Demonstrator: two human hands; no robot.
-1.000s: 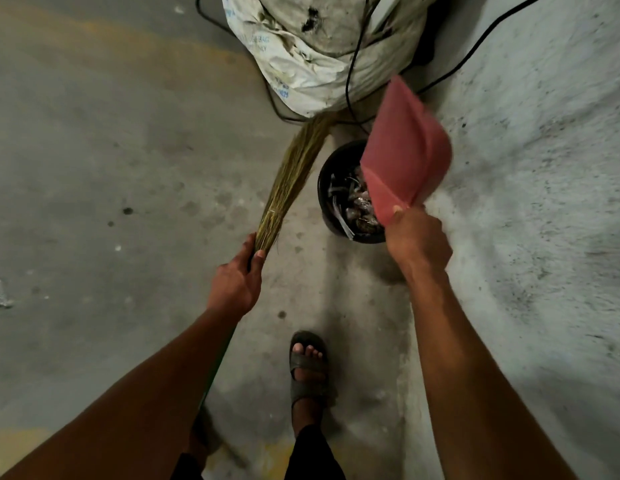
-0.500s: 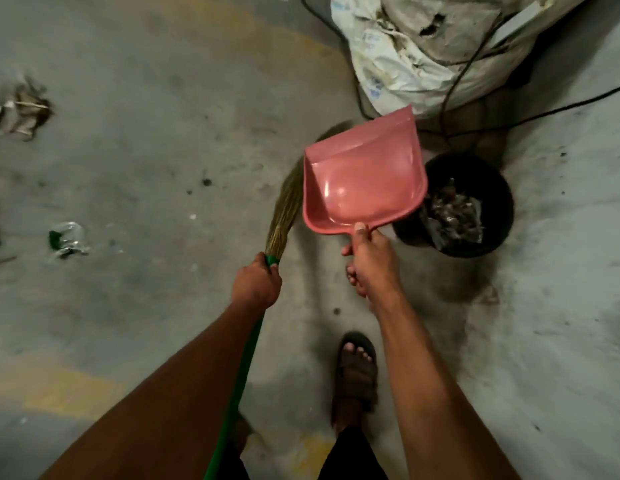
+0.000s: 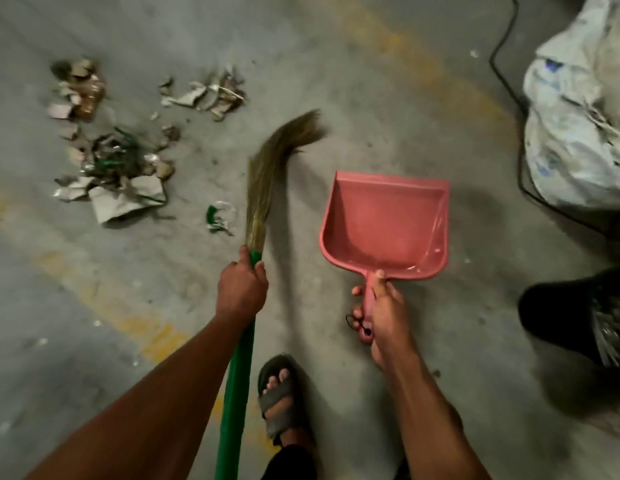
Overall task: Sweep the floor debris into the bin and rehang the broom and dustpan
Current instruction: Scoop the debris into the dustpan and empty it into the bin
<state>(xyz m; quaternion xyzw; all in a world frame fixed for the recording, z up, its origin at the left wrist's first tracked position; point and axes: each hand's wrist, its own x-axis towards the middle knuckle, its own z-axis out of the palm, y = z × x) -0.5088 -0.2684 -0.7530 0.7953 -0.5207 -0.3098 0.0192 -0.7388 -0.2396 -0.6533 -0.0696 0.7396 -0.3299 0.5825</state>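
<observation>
1. Two hands are busy: your left hand point(image 3: 242, 289) grips the broom point(image 3: 267, 188) at the top of its green handle, and your right hand point(image 3: 381, 317) is wrapped around the handle of the pink dustpan point(image 3: 384, 223), which looks empty.
2. Debris point(image 3: 118, 161) lies at upper left, well apart from the pan; the bin point(image 3: 558, 313) sits at right.
3. You seem between loads: next, lower the pan beside the pile and sweep toward it.

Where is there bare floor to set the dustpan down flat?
Bare concrete lies under and ahead of the pink dustpan, between the broom bristles and the white sack. It is crowded to the left, where debris is scattered, and at the right edge by the black bin.
</observation>
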